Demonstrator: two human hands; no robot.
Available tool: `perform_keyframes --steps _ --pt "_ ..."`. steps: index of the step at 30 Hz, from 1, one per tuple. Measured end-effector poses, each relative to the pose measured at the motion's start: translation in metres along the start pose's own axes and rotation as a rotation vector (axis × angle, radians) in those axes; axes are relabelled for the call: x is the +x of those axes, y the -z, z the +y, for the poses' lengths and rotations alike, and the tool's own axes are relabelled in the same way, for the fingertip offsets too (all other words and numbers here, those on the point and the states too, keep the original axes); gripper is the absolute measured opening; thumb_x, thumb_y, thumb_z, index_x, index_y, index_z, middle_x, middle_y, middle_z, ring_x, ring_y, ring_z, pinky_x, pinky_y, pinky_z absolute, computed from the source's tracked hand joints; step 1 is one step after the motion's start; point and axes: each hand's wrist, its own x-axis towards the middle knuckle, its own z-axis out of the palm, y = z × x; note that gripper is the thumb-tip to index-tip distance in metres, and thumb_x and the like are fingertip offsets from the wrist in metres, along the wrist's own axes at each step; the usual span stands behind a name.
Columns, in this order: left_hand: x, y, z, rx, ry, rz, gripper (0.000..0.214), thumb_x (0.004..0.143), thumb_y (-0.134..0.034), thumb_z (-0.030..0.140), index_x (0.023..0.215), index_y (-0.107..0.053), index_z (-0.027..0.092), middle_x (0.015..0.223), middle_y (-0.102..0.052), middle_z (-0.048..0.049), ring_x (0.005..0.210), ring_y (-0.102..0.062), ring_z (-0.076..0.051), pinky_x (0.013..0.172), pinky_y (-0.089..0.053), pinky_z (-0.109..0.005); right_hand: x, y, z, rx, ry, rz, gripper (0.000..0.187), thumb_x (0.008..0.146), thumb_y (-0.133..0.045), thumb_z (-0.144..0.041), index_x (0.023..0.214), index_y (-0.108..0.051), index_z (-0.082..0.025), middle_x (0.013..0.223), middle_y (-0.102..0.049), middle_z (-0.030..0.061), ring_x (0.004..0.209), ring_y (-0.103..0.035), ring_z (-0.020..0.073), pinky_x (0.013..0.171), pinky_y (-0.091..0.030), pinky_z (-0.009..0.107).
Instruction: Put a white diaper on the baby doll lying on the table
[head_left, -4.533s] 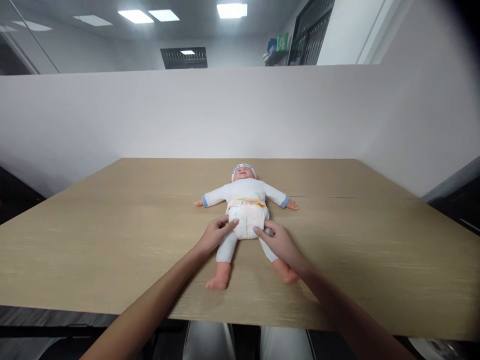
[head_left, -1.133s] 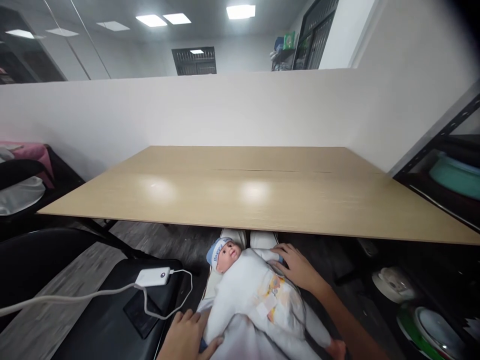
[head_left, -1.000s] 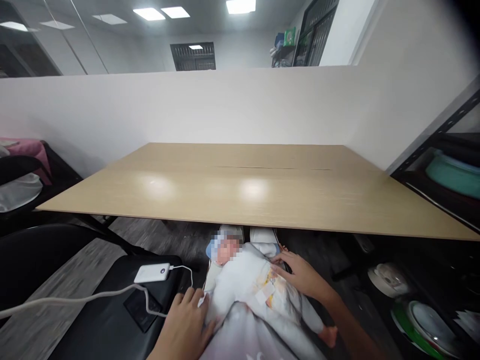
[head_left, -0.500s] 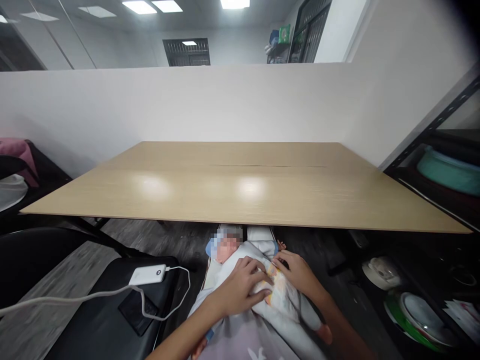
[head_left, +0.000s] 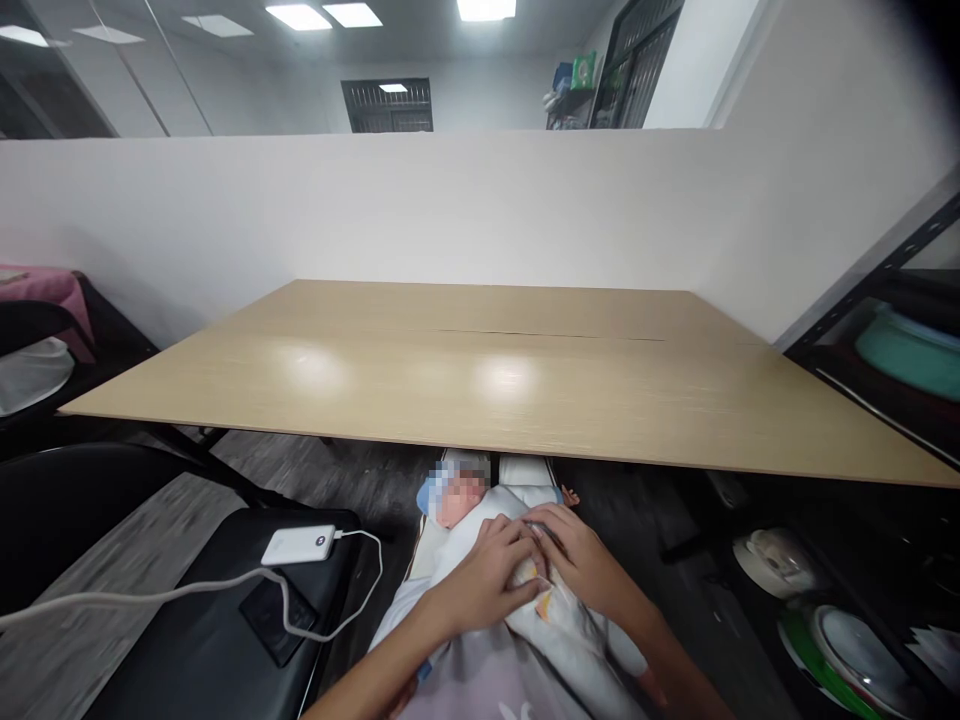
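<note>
A baby figure [head_left: 525, 630] in white clothing with a yellow-orange print lies on my lap; I cannot tell whether it is a doll. Its head, in a blue cap [head_left: 426, 494], is partly under the table edge. My left hand [head_left: 491, 575] rests on the figure's front, fingers bent and thumb close to them around the printed cloth [head_left: 546, 600]. From the other side my right hand [head_left: 577, 555] reaches onto the same cloth with curled fingers. Both sets of fingertips meet over the chest, hiding the cloth between them.
A wooden table [head_left: 495, 380] stands in front, its near edge above the figure's head. On the black chair [head_left: 195, 620] at left lie a white power bank [head_left: 298, 545] with a cable and a dark phone [head_left: 277, 620]. Shelves with a green basin [head_left: 911, 350] stand at right.
My right hand has moved left and inward over the chest, so its fingers now meet those of my left hand. The left hand stays nearly in place. The view has shifted slightly.
</note>
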Motion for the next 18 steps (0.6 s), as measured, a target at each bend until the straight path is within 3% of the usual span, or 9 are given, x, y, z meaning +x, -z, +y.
perform_keyframes --steps 3,8,12,15,18 --pt "-0.009 0.012 0.003 -0.050 -0.054 -0.032 0.015 0.097 -0.070 0.037 0.105 -0.067 0.025 0.115 -0.067 -0.0007 0.114 -0.053 -0.021 0.103 -0.037 -0.034 -0.004 -0.002 -0.013 0.032 -0.026 -0.026 0.031 0.110 -0.039 -0.032 0.108 -0.068 -0.024 0.109 -0.069 0.0066 0.107 -0.063 0.0210 0.098 -0.048 0.036" --pt "-0.038 0.036 0.005 -0.126 -0.086 -0.198 0.016 0.093 -0.075 0.036 0.103 -0.069 0.025 0.106 -0.072 0.0009 0.109 -0.060 -0.018 0.106 -0.038 -0.031 -0.018 0.009 -0.020 -0.086 -0.071 -0.085 0.032 0.108 -0.043 -0.040 0.097 -0.068 -0.023 0.099 -0.069 0.0050 0.098 -0.062 0.0222 0.094 -0.046 0.038" --pt "-0.046 0.038 0.001 -0.143 -0.113 -0.293 0.018 0.092 -0.074 0.040 0.097 -0.070 0.023 0.084 -0.071 0.0027 0.083 -0.063 -0.015 0.102 -0.042 -0.031 -0.050 0.034 -0.012 -0.002 -0.268 -0.183 0.052 0.107 -0.034 -0.057 0.085 -0.067 -0.022 0.084 -0.068 0.0042 0.084 -0.064 0.0208 0.081 -0.048 0.033" --pt "-0.020 0.027 -0.001 -0.093 -0.172 -0.270 0.026 0.098 -0.065 0.048 0.102 -0.069 0.023 0.080 -0.070 0.0027 0.079 -0.062 -0.015 0.102 -0.043 -0.032 -0.079 0.049 0.004 0.191 -0.572 -0.288 0.070 0.104 -0.021 -0.070 0.087 -0.068 -0.021 0.066 -0.062 0.0016 0.059 -0.059 0.0177 0.056 -0.044 0.027" --pt "0.034 -0.002 0.001 0.137 -0.203 -0.221 0.037 0.094 -0.067 0.055 0.113 -0.068 0.023 0.110 -0.073 -0.0055 0.110 -0.062 -0.024 0.106 -0.042 -0.038 -0.099 0.047 0.017 0.149 -0.627 -0.334 0.063 0.102 -0.029 -0.068 0.085 -0.068 -0.021 0.062 -0.062 0.0013 0.059 -0.059 0.0186 0.056 -0.042 0.028"
